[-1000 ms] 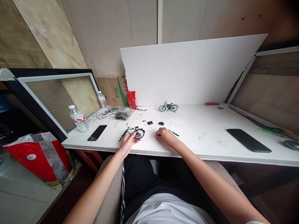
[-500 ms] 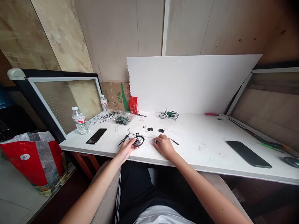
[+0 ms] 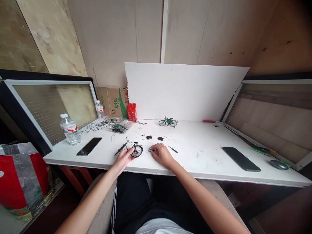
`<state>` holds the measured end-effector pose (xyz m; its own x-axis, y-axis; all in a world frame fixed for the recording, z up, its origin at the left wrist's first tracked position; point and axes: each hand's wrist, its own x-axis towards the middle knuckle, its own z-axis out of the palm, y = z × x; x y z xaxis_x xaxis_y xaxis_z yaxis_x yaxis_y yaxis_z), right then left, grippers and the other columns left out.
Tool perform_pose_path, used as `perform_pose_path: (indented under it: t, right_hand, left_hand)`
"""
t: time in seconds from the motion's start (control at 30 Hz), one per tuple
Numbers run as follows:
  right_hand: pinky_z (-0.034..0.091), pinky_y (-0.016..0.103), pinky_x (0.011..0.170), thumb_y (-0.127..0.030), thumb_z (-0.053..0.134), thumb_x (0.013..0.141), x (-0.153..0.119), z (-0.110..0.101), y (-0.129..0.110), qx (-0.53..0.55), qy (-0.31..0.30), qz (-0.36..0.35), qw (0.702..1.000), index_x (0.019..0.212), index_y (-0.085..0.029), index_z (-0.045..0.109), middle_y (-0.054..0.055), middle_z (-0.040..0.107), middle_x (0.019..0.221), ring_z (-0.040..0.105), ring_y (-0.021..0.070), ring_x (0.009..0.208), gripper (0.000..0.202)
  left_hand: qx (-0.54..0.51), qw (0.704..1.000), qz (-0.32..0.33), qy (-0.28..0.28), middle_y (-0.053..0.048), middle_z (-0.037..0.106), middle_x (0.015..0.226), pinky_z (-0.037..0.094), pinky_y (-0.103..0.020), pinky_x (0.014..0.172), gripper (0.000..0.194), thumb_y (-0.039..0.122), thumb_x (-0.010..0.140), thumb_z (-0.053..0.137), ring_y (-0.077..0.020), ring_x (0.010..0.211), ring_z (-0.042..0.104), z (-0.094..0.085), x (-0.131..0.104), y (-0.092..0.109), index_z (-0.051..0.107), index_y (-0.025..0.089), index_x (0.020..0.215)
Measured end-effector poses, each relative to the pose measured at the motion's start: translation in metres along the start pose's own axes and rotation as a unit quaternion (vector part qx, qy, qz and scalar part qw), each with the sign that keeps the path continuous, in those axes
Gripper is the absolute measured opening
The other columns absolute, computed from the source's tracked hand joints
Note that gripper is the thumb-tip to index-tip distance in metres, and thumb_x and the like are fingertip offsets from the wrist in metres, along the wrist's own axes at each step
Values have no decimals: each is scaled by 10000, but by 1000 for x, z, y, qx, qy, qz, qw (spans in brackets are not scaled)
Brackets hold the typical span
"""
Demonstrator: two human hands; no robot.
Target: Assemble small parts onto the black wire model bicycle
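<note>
A small black model bicycle (image 3: 130, 149) stands on the white table (image 3: 200, 152) near its front edge. My left hand (image 3: 123, 158) holds it from below at the frame and rear wheel. Just to the right, my right hand (image 3: 162, 154) rests on the table, its fingertips on a small dark part (image 3: 150, 150). A thin black tool (image 3: 172, 149) lies beside that hand. Two small black pieces (image 3: 154, 137) sit a little farther back. A finished green model bicycle (image 3: 168, 122) stands at the back by the white board.
On the left lie a black phone (image 3: 89, 146), a water bottle (image 3: 70, 129), parts sprues and a bag (image 3: 109, 124), a red box (image 3: 132, 112) and a carton (image 3: 114, 101). Another phone (image 3: 241, 158) and a mouse (image 3: 279, 164) are at right. A red bag (image 3: 21, 178) sits below left.
The camera view has swung, shifting the scene left and down. My right hand has slid slightly left toward the black bicycle and now touches a small dark part. My left hand keeps its hold.
</note>
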<state>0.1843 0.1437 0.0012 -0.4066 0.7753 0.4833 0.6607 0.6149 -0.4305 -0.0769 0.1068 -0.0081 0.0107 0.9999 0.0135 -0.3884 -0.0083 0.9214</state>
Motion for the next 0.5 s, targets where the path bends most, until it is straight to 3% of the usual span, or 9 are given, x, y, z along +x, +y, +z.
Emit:
perform_pose_path:
  t: [0.1,0.23,0.33,0.5]
  right_hand:
    - [506,353,936,-158,661,924,0,-1,1,36,-5,1,999,1185,-210,692,83,716,1103,640,236,1033,268]
    - [484,411,1000,-300,726,936,-1,0,0,-18,14,1,1000,1240,-204,691,134,665,1210,590,288,1147,321]
    - [469,420,981,-358,690,981,-1,4,1,-61,11,12,998,1117,-209,736,129,675,1141,579,292,1108,207]
    - [447,411,952,-322,675,993,1,8,4,-57,6,37,998,1018,-214,733,112,690,1070,576,286,1080,125]
  left_hand:
    - [5,1000,4,6,-97,729,1058,551,-283,771,399,429,747,902,-200,942,678,-2,2,-2,731,151,976]
    - [4,1000,1,0,-96,731,1054,555,-285,785,393,427,751,901,-194,935,681,-4,4,-4,738,150,977]
    - [0,1000,-2,-4,-91,731,1046,554,-278,780,389,422,748,905,-187,923,679,-2,3,-3,738,150,971]
    - [-4,1000,-6,-3,-75,728,1009,547,-275,779,398,420,721,923,-176,902,670,3,0,3,734,148,942]
